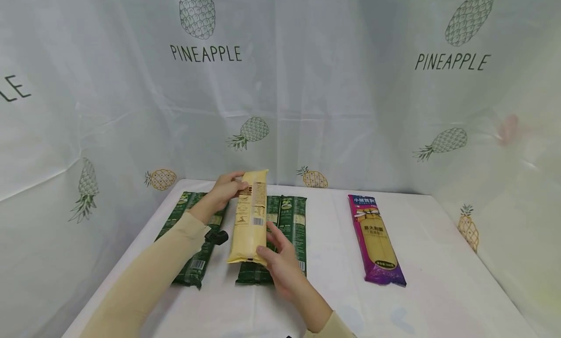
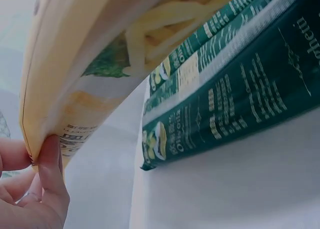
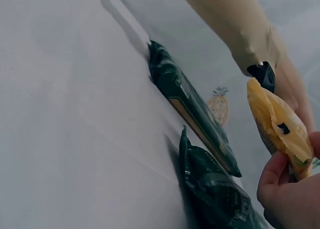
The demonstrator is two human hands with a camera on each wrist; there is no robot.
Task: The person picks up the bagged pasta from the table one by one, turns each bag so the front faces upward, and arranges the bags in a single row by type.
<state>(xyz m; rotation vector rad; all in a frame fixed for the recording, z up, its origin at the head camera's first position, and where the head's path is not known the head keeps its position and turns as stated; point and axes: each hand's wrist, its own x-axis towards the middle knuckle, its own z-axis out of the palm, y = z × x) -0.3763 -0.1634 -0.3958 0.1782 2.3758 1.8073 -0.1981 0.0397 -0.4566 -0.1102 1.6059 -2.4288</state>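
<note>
A yellow pasta packet is held up at a tilt above the table by both hands. My left hand grips its upper end; in the left wrist view, the thumb and fingers of that hand pinch the packet's edge. Down at the lower right corner, my right hand pinches the packet between thumb and fingers. Beneath it lie green spaghetti packets, partly covered by the yellow one. More green packets lie to the left, partly behind my left forearm.
On the right side of the table lies a purple and blue pasta packet with a see-through window. A pineapple-print curtain hangs behind the table and along its sides. A black strap sits at my left wrist.
</note>
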